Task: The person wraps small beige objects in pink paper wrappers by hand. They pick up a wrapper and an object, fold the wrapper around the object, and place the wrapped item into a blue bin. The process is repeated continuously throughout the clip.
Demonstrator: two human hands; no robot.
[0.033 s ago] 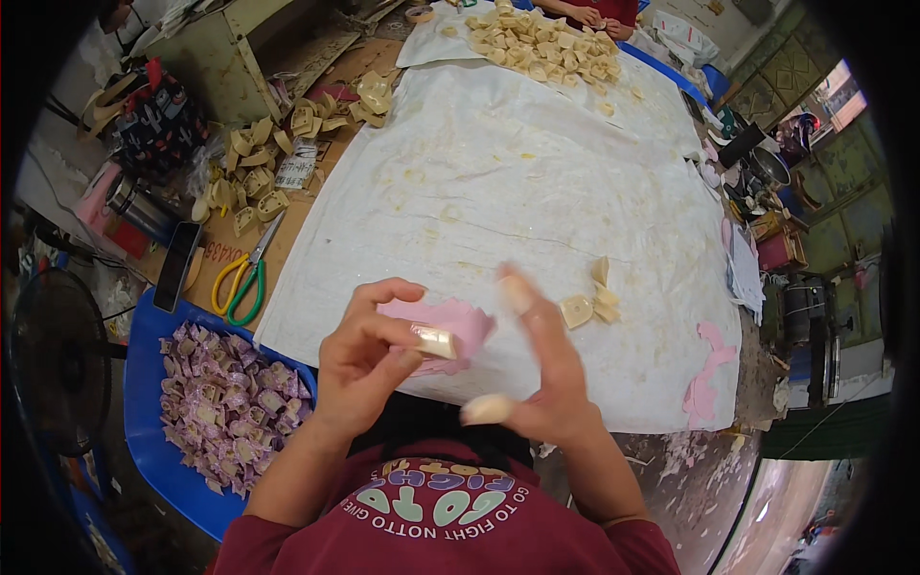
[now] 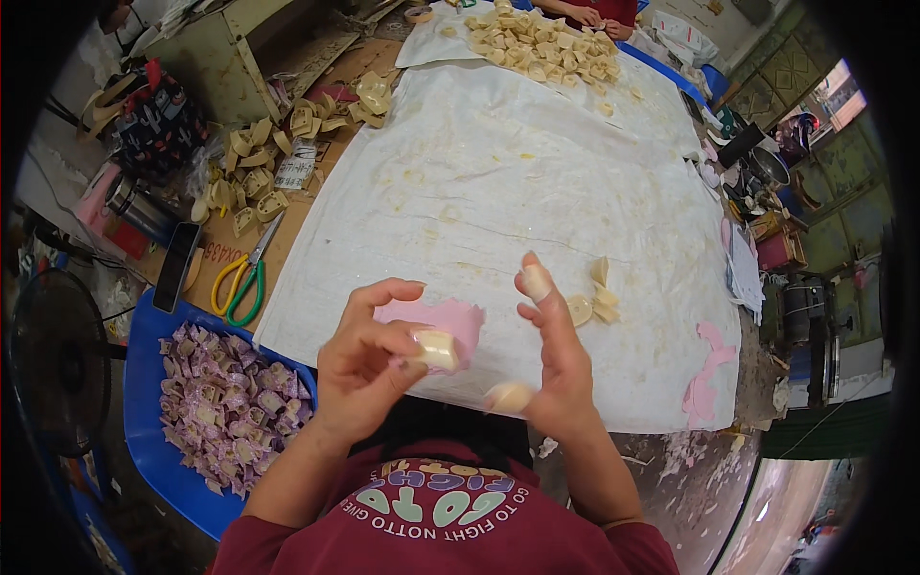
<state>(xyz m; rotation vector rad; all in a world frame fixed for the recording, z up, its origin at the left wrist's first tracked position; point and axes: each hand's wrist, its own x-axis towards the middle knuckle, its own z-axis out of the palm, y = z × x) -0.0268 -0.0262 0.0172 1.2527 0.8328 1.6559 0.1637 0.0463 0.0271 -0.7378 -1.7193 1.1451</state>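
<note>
Above the near edge of a white-covered counter (image 2: 556,172), the left hand (image 2: 362,359) pinched a small cream piece (image 2: 438,351), a pink sheet (image 2: 452,318) against it. The right hand (image 2: 558,376), fingers and thumb spread, hung just beside them.

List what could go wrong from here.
1. The cream piece is held by the left hand alone, with the right hand apart from it, so it might slip.
2. The pink sheet behind it has ragged edges and might tear.
3. The dark phone lies close by the blue tub; a bump could knock it in.
</note>
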